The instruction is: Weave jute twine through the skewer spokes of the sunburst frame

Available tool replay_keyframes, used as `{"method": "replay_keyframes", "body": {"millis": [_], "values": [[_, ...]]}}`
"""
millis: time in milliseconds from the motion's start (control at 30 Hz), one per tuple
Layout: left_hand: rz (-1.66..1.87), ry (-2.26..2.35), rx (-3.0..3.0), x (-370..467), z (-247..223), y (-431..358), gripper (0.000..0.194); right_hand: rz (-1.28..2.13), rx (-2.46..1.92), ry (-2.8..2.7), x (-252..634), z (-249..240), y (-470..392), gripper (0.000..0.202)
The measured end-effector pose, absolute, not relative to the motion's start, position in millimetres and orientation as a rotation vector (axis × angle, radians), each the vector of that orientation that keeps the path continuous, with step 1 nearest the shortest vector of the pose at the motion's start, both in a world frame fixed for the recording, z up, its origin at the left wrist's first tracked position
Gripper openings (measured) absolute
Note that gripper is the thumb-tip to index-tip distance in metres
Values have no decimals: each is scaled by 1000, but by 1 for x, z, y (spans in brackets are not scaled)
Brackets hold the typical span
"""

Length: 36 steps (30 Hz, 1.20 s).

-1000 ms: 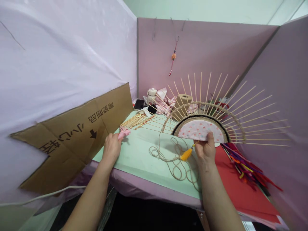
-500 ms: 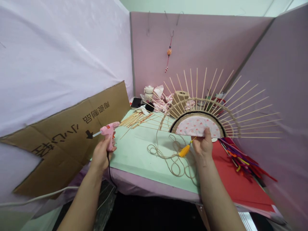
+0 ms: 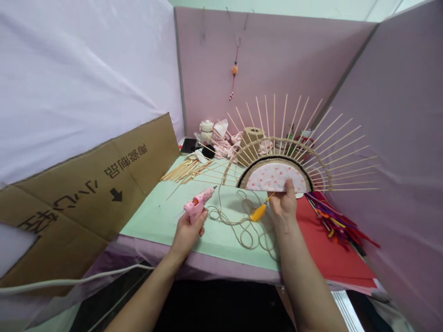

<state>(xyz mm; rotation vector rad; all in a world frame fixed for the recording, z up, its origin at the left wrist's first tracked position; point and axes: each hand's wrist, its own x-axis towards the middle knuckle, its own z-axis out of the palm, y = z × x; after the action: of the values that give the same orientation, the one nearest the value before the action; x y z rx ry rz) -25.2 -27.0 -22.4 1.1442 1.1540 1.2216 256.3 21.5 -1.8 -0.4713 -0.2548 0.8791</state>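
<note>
My left hand (image 3: 188, 233) is closed around the handle of a pink glue gun (image 3: 198, 204), its nozzle tilted up toward the right. My right hand (image 3: 284, 203) grips the flat lower edge of a half-round fan (image 3: 270, 175), thumb on the front. The fan has a white dotted centre, a black and twine border, and thin sticks spreading outward. Across the sticks runs an arc of twine (image 3: 320, 157). A yellow tassel (image 3: 258, 212) hangs below the fan beside my right hand. Loose twine (image 3: 247, 235) lies in loops on the table between my hands.
Bamboo sticks (image 3: 187, 170) lie in a pile at the back left of the green tabletop (image 3: 148, 221). A cardboard sheet (image 3: 93, 193) stands at left. Behind the fan are a twine roll (image 3: 252, 134) and a white jar (image 3: 206, 131). Coloured strips (image 3: 339, 221) lie on red paper (image 3: 321, 253).
My left hand has brought the glue gun rightward toward the fan, and its nozzle now points up and right instead of left. My right hand still holds the fan; the view has shifted slightly.
</note>
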Motion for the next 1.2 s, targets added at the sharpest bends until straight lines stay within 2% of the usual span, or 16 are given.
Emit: {"method": "replay_keyframes", "body": {"millis": [467, 1200], "values": [[1158, 1384, 1398, -8, -28, -22, 38, 876, -480, -265, 257, -3, 21, 20], [1110, 1438, 1532, -8, -28, -19, 39, 891, -475, -249, 254, 2, 20, 16]]}}
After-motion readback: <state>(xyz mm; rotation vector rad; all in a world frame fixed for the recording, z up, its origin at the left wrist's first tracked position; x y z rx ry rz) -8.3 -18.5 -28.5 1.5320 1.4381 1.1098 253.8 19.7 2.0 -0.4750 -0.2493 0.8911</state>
